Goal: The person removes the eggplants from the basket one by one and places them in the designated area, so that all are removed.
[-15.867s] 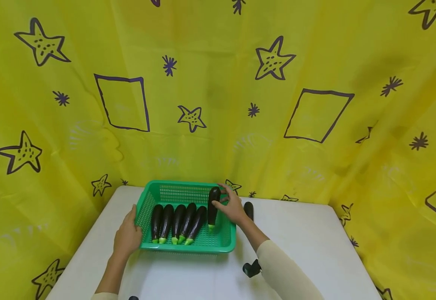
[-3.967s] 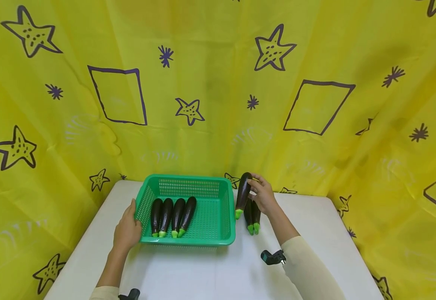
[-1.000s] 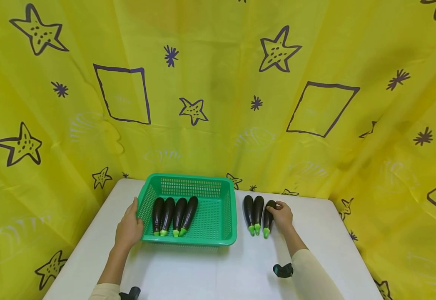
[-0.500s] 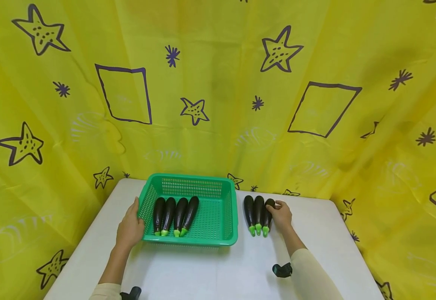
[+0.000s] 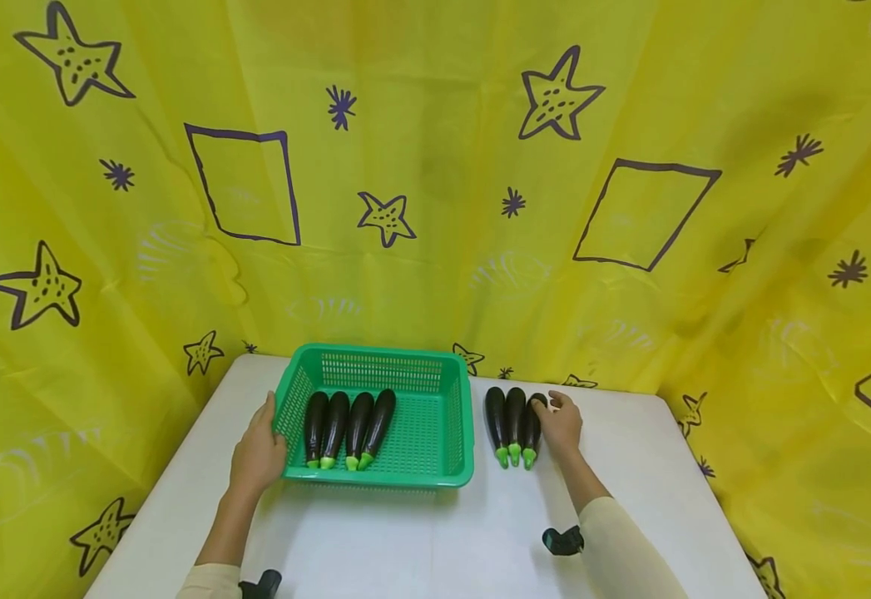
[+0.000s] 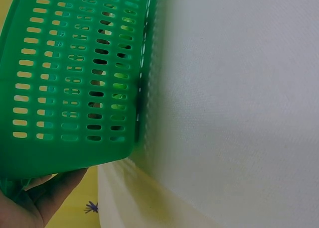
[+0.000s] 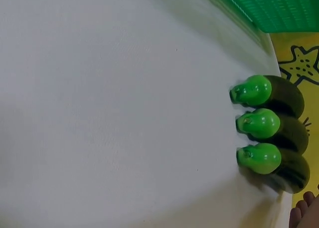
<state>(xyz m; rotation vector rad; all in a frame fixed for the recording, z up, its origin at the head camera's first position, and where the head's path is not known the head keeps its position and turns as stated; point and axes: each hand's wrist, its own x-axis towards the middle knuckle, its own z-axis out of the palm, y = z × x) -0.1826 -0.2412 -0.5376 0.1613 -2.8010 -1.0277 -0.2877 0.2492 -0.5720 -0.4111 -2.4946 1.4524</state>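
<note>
My left hand (image 5: 258, 453) grips the left rim of a green plastic basket (image 5: 375, 480); in the left wrist view, my thumb and fingers (image 6: 60, 190) hold its edge beside the slotted wall (image 6: 75, 148). Several dark eggplants with green stem ends, such as this eggplant (image 5: 336, 428), lie side by side in the basket's left half. To the right of the basket, three more sit in a close row on the table: a left eggplant (image 5: 496, 420), a middle eggplant (image 5: 515, 420) and a right eggplant (image 5: 531, 428). My right hand (image 5: 561, 426) is at the right eggplant's upper end, its fingers loosely extended.
The white table (image 5: 360, 549) backs onto a yellow curtain (image 5: 435, 291) printed with stars and squares. A black wrist device (image 5: 562, 542) shows by the right sleeve, and another black device (image 5: 261, 586) by the left.
Earlier, eggplants left the basket one by one for the table at right. Over the last second the third moved left against the other two, and my right hand's fingers loosened from it.
</note>
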